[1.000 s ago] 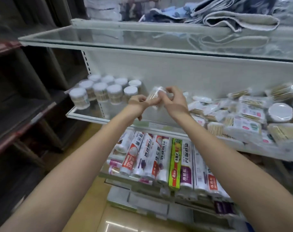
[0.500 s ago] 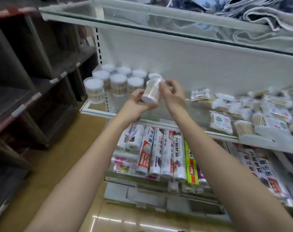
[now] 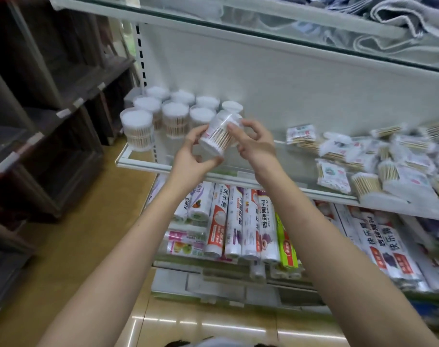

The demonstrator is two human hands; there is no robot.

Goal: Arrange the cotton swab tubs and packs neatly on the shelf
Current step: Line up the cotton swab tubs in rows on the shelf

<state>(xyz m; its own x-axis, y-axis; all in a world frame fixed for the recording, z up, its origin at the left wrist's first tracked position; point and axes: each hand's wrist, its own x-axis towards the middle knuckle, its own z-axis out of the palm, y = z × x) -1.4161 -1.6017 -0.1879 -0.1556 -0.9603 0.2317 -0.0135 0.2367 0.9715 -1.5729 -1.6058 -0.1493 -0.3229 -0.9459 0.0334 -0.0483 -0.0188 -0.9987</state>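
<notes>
Both hands were on one clear round plastic tub of wooden cotton swabs (image 3: 219, 133), tilted above the glass shelf (image 3: 143, 163): left hand (image 3: 192, 156) gripping its lower end, right hand (image 3: 254, 141) pinching the top. I'd say stand it upright first, then slot it against the right edge of the white-lidded tub cluster (image 3: 173, 113). Loose cellophane swab packs (image 3: 363, 159) were heaped toward the shelf's right end, with plastic-wrap rolls (image 3: 238, 221) below and a yellowish floor (image 3: 75, 234).

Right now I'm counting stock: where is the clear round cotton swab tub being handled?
Head view, centre: the clear round cotton swab tub is tilted between left hand and right hand, right of the standing tubs.
</notes>
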